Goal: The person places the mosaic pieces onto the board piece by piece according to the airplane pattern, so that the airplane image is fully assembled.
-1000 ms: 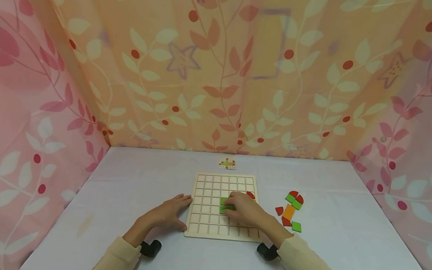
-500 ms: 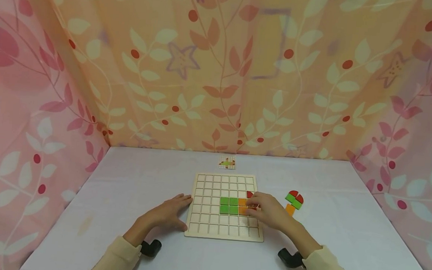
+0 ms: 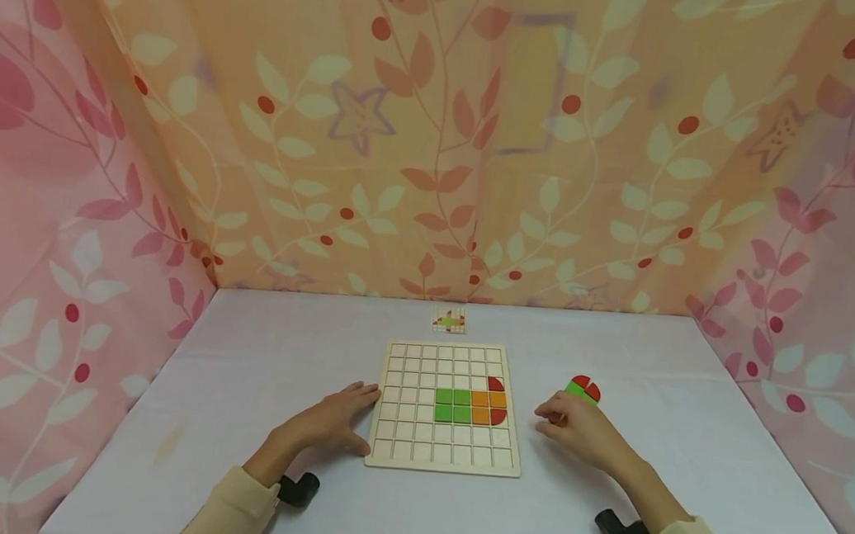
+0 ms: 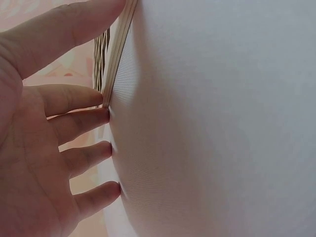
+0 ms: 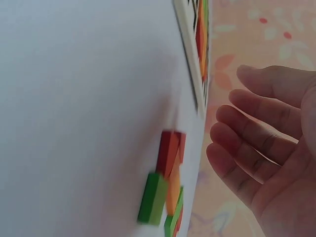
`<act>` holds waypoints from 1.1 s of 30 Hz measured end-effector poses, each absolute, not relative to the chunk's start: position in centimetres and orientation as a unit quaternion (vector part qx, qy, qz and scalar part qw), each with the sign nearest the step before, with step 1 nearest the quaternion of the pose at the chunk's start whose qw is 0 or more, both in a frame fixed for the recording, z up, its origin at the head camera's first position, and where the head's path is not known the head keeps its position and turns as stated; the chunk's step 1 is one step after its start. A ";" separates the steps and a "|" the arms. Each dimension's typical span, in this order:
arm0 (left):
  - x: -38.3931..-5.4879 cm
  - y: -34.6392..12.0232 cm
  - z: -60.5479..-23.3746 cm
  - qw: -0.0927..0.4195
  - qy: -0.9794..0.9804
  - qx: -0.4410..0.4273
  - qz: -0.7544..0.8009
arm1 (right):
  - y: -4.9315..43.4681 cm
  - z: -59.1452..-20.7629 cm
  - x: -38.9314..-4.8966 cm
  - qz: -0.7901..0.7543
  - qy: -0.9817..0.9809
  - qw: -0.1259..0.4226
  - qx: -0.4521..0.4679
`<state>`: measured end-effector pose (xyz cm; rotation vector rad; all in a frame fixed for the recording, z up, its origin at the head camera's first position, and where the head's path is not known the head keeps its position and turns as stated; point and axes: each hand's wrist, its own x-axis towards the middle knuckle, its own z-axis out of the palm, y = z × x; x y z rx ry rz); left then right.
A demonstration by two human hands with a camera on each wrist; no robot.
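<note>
A wooden grid board (image 3: 443, 468) lies on the table. Set in its cells are several green square tiles (image 3: 452, 406), orange tiles (image 3: 480, 407) and two red quarter-round tiles (image 3: 495, 384). My left hand (image 3: 331, 420) rests at the board's left edge, thumb and fingers spread. The left wrist view shows its fingertips against the table and the board's side. My right hand (image 3: 589, 431) hovers right of the board over loose pieces, hiding most of them in the head view. In the right wrist view, a red piece (image 5: 167, 152), an orange piece (image 5: 173, 190) and a green piece (image 5: 153, 198) show below its loosely bent, empty fingers.
Behind the board lies a small pattern card (image 3: 449, 320) with a coloured design on a grid. Red quarter-round pieces (image 3: 582, 381) and a green piece (image 3: 575, 389) show past my right hand. Patterned cloth (image 3: 437, 135) encloses the back and sides of the white table (image 3: 280, 348).
My right hand has moved rightward, from over the green tiles, past the board's right side, to the loose pieces. The coloured tiles on the board are uncovered. My left hand stays in place.
</note>
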<state>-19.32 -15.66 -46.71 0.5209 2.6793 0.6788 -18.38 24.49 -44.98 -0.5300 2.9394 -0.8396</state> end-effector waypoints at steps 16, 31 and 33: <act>-19.3 -15.7 -46.9 0.164 0.939 0.184 0.240 | 28.9 -46.5 -17.8 -0.250 0.958 0.032 -0.135; -19.5 -15.7 -47.0 0.164 0.940 0.188 0.234 | 29.8 -46.4 -17.3 -0.224 0.964 0.067 -0.130; -19.5 -15.8 -47.0 0.165 0.939 0.188 0.237 | 29.8 -46.4 -17.3 -0.221 0.964 0.073 -0.128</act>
